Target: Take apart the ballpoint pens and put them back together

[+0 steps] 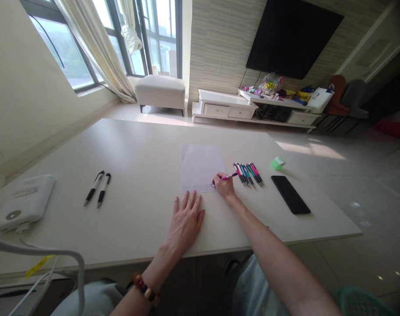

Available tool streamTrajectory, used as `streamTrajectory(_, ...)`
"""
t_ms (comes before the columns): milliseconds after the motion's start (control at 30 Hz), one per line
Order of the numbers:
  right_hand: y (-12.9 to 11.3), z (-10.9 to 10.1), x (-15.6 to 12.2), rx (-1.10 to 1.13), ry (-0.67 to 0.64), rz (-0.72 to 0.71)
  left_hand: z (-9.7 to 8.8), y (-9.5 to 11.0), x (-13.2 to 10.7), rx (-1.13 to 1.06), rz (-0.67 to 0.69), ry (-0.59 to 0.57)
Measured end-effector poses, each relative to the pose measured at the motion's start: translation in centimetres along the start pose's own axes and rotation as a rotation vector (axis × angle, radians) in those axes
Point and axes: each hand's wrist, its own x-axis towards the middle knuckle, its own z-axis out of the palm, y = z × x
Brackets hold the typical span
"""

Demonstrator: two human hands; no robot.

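Observation:
A white sheet of paper (200, 166) lies in the middle of the pale table (130, 145). My right hand (224, 186) is closed around a pink pen (228, 177), its tip touching the sheet's lower right corner beside a line of writing. My left hand (185, 219) lies flat on the table with fingers spread, fingertips at the sheet's bottom edge. Several pens (248, 174) in pink, blue and green lie in a row just right of my right hand.
Two black-and-white pens (98, 188) lie at the left. A white device (22, 202) with cables sits at the far left edge. A black phone (290, 194) and a green eraser-like block (277, 163) lie at the right. Beyond stand a stool, TV cabinet and window.

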Motion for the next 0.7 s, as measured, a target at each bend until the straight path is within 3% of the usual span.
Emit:
streamTrajectory(233,-0.3,-0.8,0.2,0.055,0.001,0.034,-0.2,0.1,-0.1,0.006,-0.01,-0.016)
streamTrajectory(400,-2.5,-2.6,-1.0,0.203,-0.035,0.03,-0.4,-0.1,0.1,-0.136,-0.015,0.029)
streamTrajectory(533,-5.0,-3.2,-3.6,0.236,-0.126,-0.031,-1.3,0.1,0.3,-0.547,-0.089,0.121)
streamTrajectory(600,-6.1,-3.1,-4.9,0.237,-0.217,-0.068,-1.7,0.5,0.2,-0.83,-0.162,0.051)
streamTrajectory(700,-7.0,-2.8,-6.4,0.199,-0.288,-0.126,-2.0,1.4,-0.2,-1.185,-0.215,-0.146)
